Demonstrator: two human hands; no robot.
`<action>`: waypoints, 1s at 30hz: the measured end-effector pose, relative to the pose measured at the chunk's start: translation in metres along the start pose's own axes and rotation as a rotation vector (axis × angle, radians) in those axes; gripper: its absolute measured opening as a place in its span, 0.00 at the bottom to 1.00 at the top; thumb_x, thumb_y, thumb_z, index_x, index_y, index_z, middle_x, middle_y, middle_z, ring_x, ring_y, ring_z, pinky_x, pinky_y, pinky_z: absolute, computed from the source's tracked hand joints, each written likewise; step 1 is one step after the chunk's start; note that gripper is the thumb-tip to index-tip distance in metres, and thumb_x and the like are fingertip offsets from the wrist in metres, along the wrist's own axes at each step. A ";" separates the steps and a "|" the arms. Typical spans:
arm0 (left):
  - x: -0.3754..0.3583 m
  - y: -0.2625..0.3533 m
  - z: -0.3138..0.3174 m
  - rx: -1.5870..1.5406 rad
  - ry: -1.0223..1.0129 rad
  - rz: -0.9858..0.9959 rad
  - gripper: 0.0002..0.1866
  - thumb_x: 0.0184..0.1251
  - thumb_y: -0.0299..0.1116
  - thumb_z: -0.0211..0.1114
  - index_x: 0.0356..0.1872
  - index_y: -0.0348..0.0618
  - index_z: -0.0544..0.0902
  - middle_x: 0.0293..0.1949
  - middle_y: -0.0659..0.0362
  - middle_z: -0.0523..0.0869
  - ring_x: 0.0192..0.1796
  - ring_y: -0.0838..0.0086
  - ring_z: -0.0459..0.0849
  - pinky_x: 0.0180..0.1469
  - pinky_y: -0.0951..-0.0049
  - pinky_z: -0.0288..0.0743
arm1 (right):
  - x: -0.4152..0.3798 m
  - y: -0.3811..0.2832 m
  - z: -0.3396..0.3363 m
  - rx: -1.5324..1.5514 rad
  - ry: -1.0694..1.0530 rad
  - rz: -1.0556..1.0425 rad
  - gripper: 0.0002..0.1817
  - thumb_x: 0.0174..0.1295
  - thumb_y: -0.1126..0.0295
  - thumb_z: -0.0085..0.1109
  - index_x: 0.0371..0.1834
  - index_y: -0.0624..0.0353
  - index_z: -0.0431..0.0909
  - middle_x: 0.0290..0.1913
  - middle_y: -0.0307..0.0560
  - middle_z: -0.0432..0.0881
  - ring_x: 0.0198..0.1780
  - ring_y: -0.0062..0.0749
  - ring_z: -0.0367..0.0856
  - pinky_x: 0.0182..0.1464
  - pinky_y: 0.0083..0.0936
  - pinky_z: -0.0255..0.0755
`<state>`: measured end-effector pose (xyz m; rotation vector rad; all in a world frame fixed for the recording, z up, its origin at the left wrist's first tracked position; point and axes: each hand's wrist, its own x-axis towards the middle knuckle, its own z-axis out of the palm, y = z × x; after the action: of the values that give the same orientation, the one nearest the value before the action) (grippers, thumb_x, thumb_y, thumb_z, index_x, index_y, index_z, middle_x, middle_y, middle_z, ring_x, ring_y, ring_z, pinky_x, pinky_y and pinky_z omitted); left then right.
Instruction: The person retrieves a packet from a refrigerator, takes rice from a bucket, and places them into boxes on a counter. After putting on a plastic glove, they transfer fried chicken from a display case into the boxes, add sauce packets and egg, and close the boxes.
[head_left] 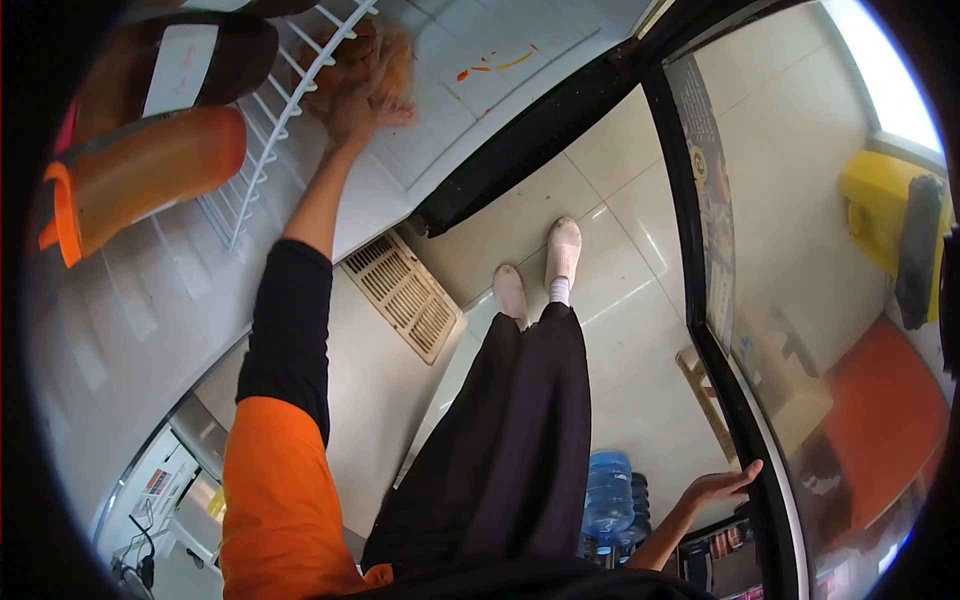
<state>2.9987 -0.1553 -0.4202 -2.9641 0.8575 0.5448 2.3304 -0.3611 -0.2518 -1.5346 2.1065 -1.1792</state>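
My left hand (350, 118) reaches into an open fridge, its fingers closed on a clear plastic bag (385, 70) with orange-coloured contents that I cannot make out. The bag rests on the white fridge floor (450, 120), partly under the edge of a white wire shelf (283, 115). Off to the right, my right hand (722, 486) touches the black-framed glass door (712, 350) with its fingers stretched out. It holds nothing.
Bottles with dark (120, 75) and orange-brown liquid (165, 175) lie near the wire shelf. Orange-red smears (490, 66) mark the fridge floor. Below are a beige vent grille (405, 295), my shoes (563, 250) and a blue water jug (608, 495).
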 end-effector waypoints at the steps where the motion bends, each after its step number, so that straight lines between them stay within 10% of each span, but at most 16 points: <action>1: -0.016 0.028 -0.008 -0.026 -0.072 -0.128 0.22 0.58 0.29 0.59 0.55 0.35 0.74 0.46 0.46 0.83 0.49 0.53 0.81 0.58 0.53 0.65 | -0.002 -0.001 0.001 -0.018 0.009 0.021 0.26 0.67 0.59 0.48 0.54 0.75 0.72 0.57 0.59 0.74 0.61 0.38 0.71 0.66 0.36 0.58; 4: -0.037 0.028 0.021 0.307 0.475 0.206 0.19 0.58 0.24 0.58 0.53 0.35 0.75 0.47 0.45 0.82 0.47 0.52 0.81 0.51 0.56 0.70 | -0.002 -0.010 0.004 -0.057 0.029 0.068 0.27 0.68 0.56 0.45 0.54 0.74 0.72 0.57 0.58 0.75 0.61 0.38 0.71 0.66 0.37 0.57; 11: -0.089 0.026 -0.006 0.057 0.228 0.002 0.19 0.52 0.19 0.58 0.48 0.39 0.77 0.41 0.49 0.81 0.43 0.56 0.81 0.48 0.54 0.71 | -0.006 -0.014 0.002 -0.225 -0.029 0.072 0.29 0.71 0.53 0.35 0.59 0.70 0.69 0.61 0.58 0.70 0.64 0.41 0.68 0.68 0.38 0.54; 20: -0.131 0.075 0.002 -0.159 0.094 0.375 0.08 0.64 0.30 0.57 0.38 0.38 0.80 0.40 0.53 0.82 0.41 0.56 0.80 0.51 0.61 0.68 | 0.022 0.058 -0.036 -0.455 -0.127 -0.146 0.30 0.72 0.47 0.25 0.62 0.56 0.68 0.63 0.45 0.71 0.67 0.42 0.64 0.71 0.49 0.35; 24: -0.107 0.067 0.011 -0.530 -0.175 0.055 0.09 0.65 0.32 0.56 0.40 0.39 0.80 0.35 0.52 0.81 0.44 0.58 0.79 0.52 0.65 0.69 | 0.012 0.040 -0.026 -0.473 -0.137 -0.133 0.31 0.71 0.46 0.25 0.63 0.54 0.67 0.64 0.45 0.70 0.68 0.41 0.62 0.71 0.50 0.31; 30: -0.079 0.008 0.058 -0.212 0.413 -0.330 0.38 0.52 0.50 0.69 0.59 0.36 0.67 0.53 0.43 0.76 0.53 0.55 0.77 0.55 0.61 0.70 | 0.023 0.051 -0.032 -0.445 -0.171 -0.137 0.32 0.71 0.45 0.23 0.64 0.54 0.65 0.65 0.45 0.68 0.70 0.38 0.59 0.70 0.53 0.22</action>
<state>2.9133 -0.1153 -0.4484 -3.3730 0.3113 0.0077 2.2676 -0.3619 -0.2646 -1.9148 2.2766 -0.6068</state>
